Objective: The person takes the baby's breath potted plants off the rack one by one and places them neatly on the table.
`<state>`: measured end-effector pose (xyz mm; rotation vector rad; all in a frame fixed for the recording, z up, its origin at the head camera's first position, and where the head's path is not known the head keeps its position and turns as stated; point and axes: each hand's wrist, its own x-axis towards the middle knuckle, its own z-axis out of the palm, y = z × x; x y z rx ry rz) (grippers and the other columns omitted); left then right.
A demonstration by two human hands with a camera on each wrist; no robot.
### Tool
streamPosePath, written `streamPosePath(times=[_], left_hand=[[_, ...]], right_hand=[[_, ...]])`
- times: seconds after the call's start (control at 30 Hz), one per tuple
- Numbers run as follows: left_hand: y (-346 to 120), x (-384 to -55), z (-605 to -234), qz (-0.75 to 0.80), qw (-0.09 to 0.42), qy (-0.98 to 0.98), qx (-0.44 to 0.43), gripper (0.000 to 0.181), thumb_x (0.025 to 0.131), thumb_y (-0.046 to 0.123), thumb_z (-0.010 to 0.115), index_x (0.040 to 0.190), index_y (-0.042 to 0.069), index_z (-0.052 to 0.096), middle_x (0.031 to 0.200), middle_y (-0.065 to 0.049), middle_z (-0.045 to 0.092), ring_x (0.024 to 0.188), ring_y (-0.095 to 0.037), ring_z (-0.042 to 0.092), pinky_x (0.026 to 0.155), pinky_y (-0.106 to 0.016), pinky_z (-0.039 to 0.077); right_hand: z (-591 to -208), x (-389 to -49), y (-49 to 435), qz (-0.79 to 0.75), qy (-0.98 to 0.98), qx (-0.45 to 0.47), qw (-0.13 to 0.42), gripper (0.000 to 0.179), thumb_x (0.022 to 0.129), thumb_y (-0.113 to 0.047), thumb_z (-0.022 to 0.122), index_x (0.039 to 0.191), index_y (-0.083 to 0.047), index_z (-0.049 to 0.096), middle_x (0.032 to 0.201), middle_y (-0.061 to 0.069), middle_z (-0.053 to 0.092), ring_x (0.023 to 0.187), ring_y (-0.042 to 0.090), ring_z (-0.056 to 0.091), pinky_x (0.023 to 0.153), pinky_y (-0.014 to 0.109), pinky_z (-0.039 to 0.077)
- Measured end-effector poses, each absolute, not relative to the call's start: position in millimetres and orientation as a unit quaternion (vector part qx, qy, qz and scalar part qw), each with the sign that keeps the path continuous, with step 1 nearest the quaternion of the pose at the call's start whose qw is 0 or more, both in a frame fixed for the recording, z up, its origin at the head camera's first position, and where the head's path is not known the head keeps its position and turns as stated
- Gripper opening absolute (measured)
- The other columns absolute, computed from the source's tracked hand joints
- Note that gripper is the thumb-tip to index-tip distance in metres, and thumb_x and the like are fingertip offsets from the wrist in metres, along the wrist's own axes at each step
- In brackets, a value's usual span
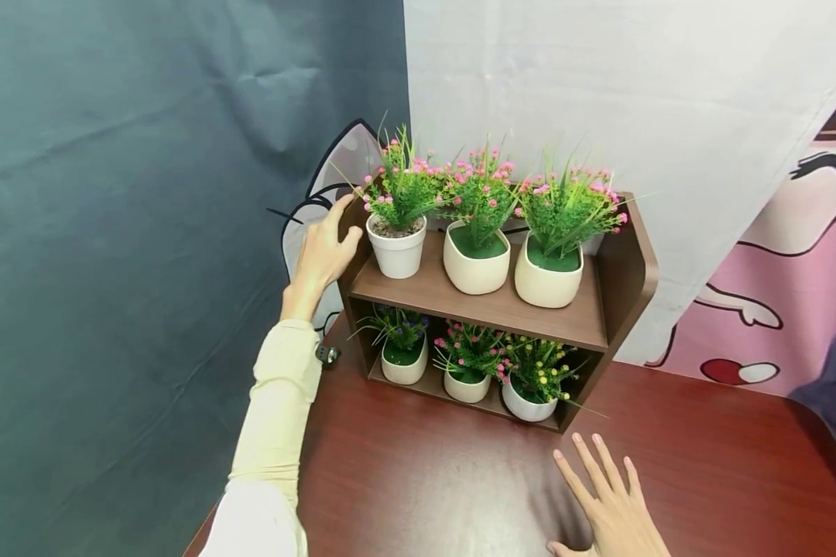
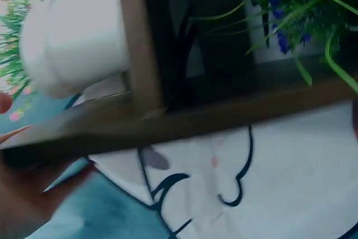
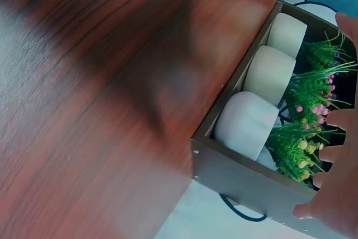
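My left hand [image 1: 323,247] is at the left side panel [image 2: 84,130] of a brown two-tier shelf [image 1: 418,298], its thumb and fingers spread around the panel's edge. Closest to that thumb is a white ribbed pot [image 1: 399,251] with pink flowers on the upper tier. Beside it stand two cream pots [image 1: 475,267] [image 1: 546,278], also with pink flowers. Over the tabletop, in front of the shelf's right end, my right hand [image 1: 616,518] has its fingers spread and holds nothing.
The lower tier bears a purple-flowered pot [image 1: 404,363], a pink-flowered pot [image 1: 467,383] and a yellow-flowered pot [image 1: 529,402]. A reddish-brown table [image 1: 418,472] supports the shelf. Dark cloth [image 1: 146,193] hangs at left, pale cloth [image 1: 599,77] behind.
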<state>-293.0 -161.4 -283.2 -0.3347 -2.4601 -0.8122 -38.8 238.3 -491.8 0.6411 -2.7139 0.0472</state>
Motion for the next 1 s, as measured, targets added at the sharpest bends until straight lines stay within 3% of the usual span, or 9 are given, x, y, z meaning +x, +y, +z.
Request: streamPosePath(times=[0.03,0.1,0.2,0.27,0.47,0.6,0.77,1.0], left_hand=[[-160,-296,-285,-0.302,0.294,-0.9,-0.115,0.046,0.084,0.033,0.041,0.13,0.034,0.034,0.095,-0.015,0.061,0.064,-0.028,0.052,0.062,-0.041,0.039],[-159,-302,-290,-0.298,0.357,-0.88,-0.101,0.04,0.085,0.03,0.044,0.125,0.03,0.045,0.064,-0.013,0.057,0.046,-0.025,0.041,0.049,-0.037,0.033],[-158,-304,-296,-0.293,0.417,-0.856,-0.092,0.035,0.086,0.023,0.046,0.12,0.026,0.051,0.045,-0.007,0.039,0.037,-0.022,0.029,0.043,-0.034,0.023],[-156,-305,-299,-0.293,0.439,-0.845,-0.088,0.034,0.085,0.021,0.047,0.118,0.025,0.053,0.044,-0.005,0.037,0.037,-0.021,0.027,0.043,-0.033,0.021],[-149,-309,-303,-0.298,0.455,-0.835,-0.085,0.032,0.084,0.024,0.05,0.116,0.023,0.055,0.049,-0.007,0.049,0.037,-0.021,0.03,0.043,-0.034,0.024],[-147,-309,-304,-0.294,0.461,-0.832,-0.092,0.032,0.084,0.022,0.052,0.116,0.023,0.055,0.044,-0.003,0.039,0.037,-0.019,0.027,0.042,-0.032,0.022],[-146,-308,-307,-0.291,0.468,-0.83,-0.088,0.032,0.083,0.019,0.054,0.115,0.024,0.056,0.044,-0.001,0.036,0.036,-0.013,0.024,0.041,-0.031,0.022],[-147,-308,-307,-0.29,0.466,-0.83,-0.096,0.032,0.084,0.02,0.053,0.115,0.023,0.055,0.045,-0.001,0.036,0.036,-0.016,0.025,0.04,-0.031,0.022]], right_hand=[[-491,-39,236,0.018,-0.957,0.228,0.176,0.103,0.052,-0.079,0.046,0.135,-0.022,0.026,0.142,0.011,0.013,0.125,0.036,0.011,0.094,0.052,-0.008],[-489,-41,231,0.021,-0.957,0.23,0.178,0.102,0.053,-0.079,0.045,0.135,-0.022,0.027,0.142,0.01,0.013,0.125,0.035,0.011,0.094,0.052,-0.008],[-486,-43,223,0.027,-0.954,0.236,0.184,0.101,0.054,-0.08,0.043,0.135,-0.022,0.028,0.142,0.009,0.013,0.125,0.035,0.012,0.094,0.053,-0.005],[-484,-46,219,0.037,-0.949,0.245,0.194,0.101,0.054,-0.079,0.044,0.135,-0.02,0.029,0.141,0.01,0.015,0.124,0.036,0.014,0.094,0.055,-0.001],[-480,-59,212,0.076,-0.934,0.265,0.228,0.104,0.052,-0.073,0.053,0.134,-0.012,0.031,0.139,0.012,0.02,0.123,0.037,0.018,0.095,0.052,0.005],[-479,-67,201,0.116,-0.927,0.272,0.231,0.105,0.052,-0.068,0.059,0.133,-0.009,0.031,0.138,0.014,0.022,0.122,0.037,0.019,0.098,0.045,-0.001],[-472,-69,187,0.174,-0.922,0.269,0.215,0.101,0.058,-0.06,0.063,0.134,-0.004,0.026,0.139,0.013,0.021,0.123,0.035,0.02,0.099,0.03,-0.004],[-453,-81,168,0.274,-0.909,0.263,0.172,0.098,0.064,-0.049,0.067,0.137,-0.008,0.016,0.141,0.007,0.017,0.126,0.026,0.016,0.097,0.016,0.003]])
